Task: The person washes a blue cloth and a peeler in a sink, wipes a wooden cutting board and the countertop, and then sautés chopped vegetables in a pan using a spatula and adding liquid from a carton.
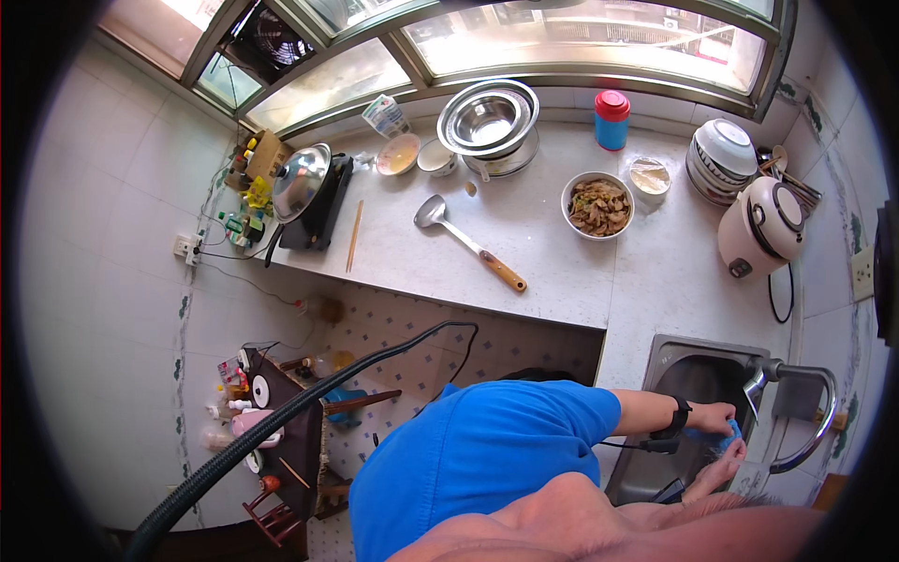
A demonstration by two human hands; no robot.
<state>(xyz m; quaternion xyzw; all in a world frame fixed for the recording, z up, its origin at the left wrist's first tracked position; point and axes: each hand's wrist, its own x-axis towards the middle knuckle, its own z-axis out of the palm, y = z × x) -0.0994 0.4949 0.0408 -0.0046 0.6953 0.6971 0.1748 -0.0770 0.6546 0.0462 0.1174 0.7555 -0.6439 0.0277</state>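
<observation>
My left hand (711,419), with a black band on its wrist, is over the sink (692,372) and pinches a small blue cloth or scrubber (732,431). Just below it in the picture, my right hand (723,465) touches the lower end of the same blue piece. A dark device (667,492) shows near my right wrist, partly hidden by my head. The metal faucet (758,383) arches beside both hands. Whether water runs from it is hard to tell. My face and blue sleeve cover part of the near side.
On the counter stand a rice cooker (758,228), stacked bowls (723,151), a bowl of cooked food (598,207), a spatula (470,242), steel basins (488,119), chopsticks (355,235) and a lidded wok (302,183) on a cooktop. A black hose-like cable (302,407) crosses the left side.
</observation>
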